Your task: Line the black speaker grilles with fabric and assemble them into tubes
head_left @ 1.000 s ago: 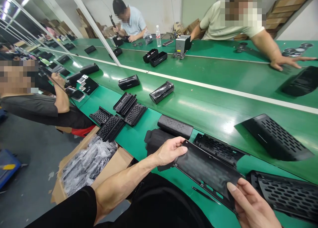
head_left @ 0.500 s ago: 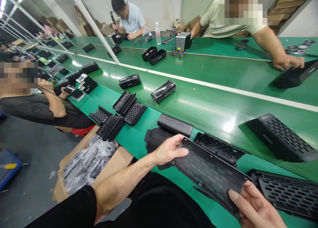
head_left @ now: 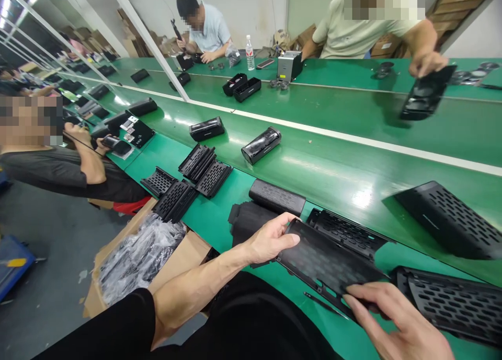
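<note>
My left hand [head_left: 270,241] grips the far left end of a black slotted speaker cover [head_left: 325,258], thumb on top. A thin dark mesh lies over the cover's inner face, and its slots show faintly through. My right hand [head_left: 400,318] pinches the near edge of the cover towards its right end; whether it holds the mesh too, I cannot tell. Just below the cover, a thin black pen-like tool [head_left: 324,304] lies on the green table [head_left: 212,221]. Beside my left hand rests a stack of dark mesh sheets [head_left: 251,221].
More slotted covers [head_left: 347,233] lie behind and at right [head_left: 451,302], others in a left stack [head_left: 172,198]. Black speaker housings [head_left: 262,144] stand on the green belt [head_left: 314,166]. A carton of plastic-wrapped parts [head_left: 137,260] stands at lower left. Co-workers sit opposite and at left.
My right hand has shifted left along the near edge from the cover's right end. The cover has tilted. A co-worker opposite has lifted a black housing up and left.
</note>
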### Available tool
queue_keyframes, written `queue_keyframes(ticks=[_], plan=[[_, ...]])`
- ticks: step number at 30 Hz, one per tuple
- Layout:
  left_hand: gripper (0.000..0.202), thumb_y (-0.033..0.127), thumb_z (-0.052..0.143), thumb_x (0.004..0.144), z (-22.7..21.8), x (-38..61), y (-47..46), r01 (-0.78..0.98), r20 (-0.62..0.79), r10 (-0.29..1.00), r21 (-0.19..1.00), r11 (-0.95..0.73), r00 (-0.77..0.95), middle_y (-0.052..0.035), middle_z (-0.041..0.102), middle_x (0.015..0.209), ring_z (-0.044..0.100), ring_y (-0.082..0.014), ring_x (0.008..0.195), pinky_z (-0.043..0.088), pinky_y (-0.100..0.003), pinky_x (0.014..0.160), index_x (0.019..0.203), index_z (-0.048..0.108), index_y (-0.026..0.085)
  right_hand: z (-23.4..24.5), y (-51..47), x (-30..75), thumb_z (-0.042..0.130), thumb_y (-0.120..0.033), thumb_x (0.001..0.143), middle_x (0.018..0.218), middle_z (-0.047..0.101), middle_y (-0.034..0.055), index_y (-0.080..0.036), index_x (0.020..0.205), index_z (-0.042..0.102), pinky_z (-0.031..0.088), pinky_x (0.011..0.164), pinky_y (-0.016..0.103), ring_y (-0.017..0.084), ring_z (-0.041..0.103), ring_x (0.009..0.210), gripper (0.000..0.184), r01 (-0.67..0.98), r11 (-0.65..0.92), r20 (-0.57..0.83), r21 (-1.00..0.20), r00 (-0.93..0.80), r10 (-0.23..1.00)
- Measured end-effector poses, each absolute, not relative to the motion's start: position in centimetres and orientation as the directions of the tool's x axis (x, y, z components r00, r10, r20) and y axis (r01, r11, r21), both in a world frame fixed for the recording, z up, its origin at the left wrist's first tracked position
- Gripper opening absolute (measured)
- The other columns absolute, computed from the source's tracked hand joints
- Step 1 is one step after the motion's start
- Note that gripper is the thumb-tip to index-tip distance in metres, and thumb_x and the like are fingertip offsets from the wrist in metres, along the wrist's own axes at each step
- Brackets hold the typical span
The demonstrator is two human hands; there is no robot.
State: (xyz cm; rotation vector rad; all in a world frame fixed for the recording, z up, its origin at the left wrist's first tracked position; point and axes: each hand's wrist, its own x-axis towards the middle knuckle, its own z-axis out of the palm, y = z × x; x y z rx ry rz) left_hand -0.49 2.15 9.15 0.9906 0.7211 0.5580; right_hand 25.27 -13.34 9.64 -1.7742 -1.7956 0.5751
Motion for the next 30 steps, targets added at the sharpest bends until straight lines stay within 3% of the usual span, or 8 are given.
queue_keyframes(ticks=[5,12,17,25,30], plan=[[0.041,0.042,0.076,0.091,9.8,0.0,2.3,-0.087,-0.271,0.704,0.9,0.428,0.656,-0.0004,0.059,0.095,0.053,-0.0128,0.083,0.043,-0.026,0.077,0.12,0.059,0.018,9.7,-11.7,25.6,0.053,-0.047,0.105,0.097,0.066,-0.0029,-0.032,0.105,0.065,0.054,0.07,0.017,0.01,0.071,0.084,0.019,0.846,0.253,0.167,-0.468,-0.197,0.966],[0.04,0.041,0.076,0.09,9.3,-0.1,1.9,-0.113,-0.293,0.706,0.877,0.467,0.645,0.0005,0.059,0.093,0.053,-0.0109,0.078,0.043,-0.024,0.073,0.117,0.058,0.018,10.0,-11.1,26.1,0.051,-0.042,0.106,0.103,0.065,-0.0004,-0.03,0.113,0.061,0.055,0.074,0.02,0.011,0.071,0.086,0.017,0.824,0.423,0.165,-0.376,-0.389,0.906],[0.04,0.041,0.078,0.088,8.8,-0.1,1.6,-0.129,-0.324,0.7,0.85,0.511,0.636,0.0003,0.06,0.094,0.053,-0.0109,0.079,0.043,-0.024,0.075,0.115,0.06,0.018,10.6,-10.6,25.6,0.047,-0.035,0.107,0.091,0.062,-0.0027,-0.029,0.101,0.055,0.052,0.067,0.02,0.009,0.068,0.076,0.012,0.801,0.404,0.148,-0.443,-0.379,0.913],[0.043,0.044,0.079,0.087,8.8,0.1,1.5,-0.112,-0.342,0.702,0.851,0.514,0.625,-0.0007,0.062,0.095,0.054,-0.0125,0.08,0.044,-0.026,0.077,0.116,0.061,0.018,10.1,-11.3,26.2,0.048,-0.036,0.106,0.089,0.062,-0.0044,-0.03,0.107,0.052,0.05,0.068,0.017,0.008,0.067,0.075,0.007,0.78,0.266,0.015,-0.566,-0.313,0.95],[0.042,0.046,0.08,0.086,9.3,0.3,1.3,-0.088,-0.331,0.711,0.872,0.482,0.62,-0.001,0.063,0.094,0.055,-0.0138,0.084,0.044,-0.027,0.082,0.111,0.062,0.018,10.9,-11.6,25.6,0.036,-0.035,0.108,0.084,0.06,-0.0023,-0.029,0.098,0.053,0.051,0.063,0.021,0.011,0.065,0.07,0.02,0.76,0.164,-0.139,-0.629,-0.317,0.938]])
